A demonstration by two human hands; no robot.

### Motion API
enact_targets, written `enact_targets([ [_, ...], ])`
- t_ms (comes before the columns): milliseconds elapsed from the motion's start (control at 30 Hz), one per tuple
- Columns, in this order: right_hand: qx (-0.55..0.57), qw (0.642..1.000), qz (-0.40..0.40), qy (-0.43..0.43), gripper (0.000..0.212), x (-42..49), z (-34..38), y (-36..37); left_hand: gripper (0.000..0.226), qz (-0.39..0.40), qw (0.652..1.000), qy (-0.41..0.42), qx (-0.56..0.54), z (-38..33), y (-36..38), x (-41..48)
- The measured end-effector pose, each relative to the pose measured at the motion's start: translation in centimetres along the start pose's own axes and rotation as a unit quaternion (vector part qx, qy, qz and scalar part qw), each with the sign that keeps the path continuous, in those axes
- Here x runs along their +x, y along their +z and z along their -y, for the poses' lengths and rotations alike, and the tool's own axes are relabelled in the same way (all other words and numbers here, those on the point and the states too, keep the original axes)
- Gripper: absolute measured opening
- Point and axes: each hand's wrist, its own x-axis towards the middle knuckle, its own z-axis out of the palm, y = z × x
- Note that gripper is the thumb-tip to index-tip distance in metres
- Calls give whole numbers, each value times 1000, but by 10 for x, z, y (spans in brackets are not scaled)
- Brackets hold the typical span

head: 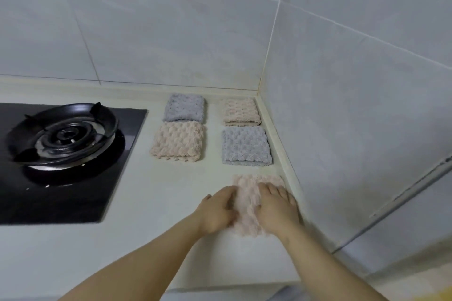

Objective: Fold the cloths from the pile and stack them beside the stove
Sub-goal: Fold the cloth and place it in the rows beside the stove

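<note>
The pink cloth (252, 179) lies on the counter (151, 203) just beside the right wall (342, 154), in front of the four folded cloths (245, 145) and well apart from the stove (66, 134). The right hand (278, 208) rests flat on it, fingers straight and a little spread, pressing it down. The left hand (216, 211) is at its left edge with fingers bent over the fabric; we cannot tell whether it pinches the edge or only pushes it. We judge that a fold is being pressed. To do it well, we should first line up the edges, then smooth from the middle outward so that no bump is left, and match the size of the others.
</note>
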Motion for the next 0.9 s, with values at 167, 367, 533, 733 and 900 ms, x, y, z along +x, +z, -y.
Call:
enact_targets([
  [167,155,986,-5,-59,45,-25,79,-7,37,-149,981,-58,-114,33,-45,-52],
  [367,274,949,58,-144,32,-72,226,27,18,-298,930,-98,-193,110,-119,-176],
  [533,329,908,131,-224,25,-142,370,66,16,-422,867,-179,-198,193,-160,-319],
  [733,335,852,239,-325,22,-243,519,125,19,-522,785,-252,-218,279,-182,-484],
  [900,289,827,300,-377,17,-303,612,165,19,-573,725,-304,-233,335,-193,-580],
])
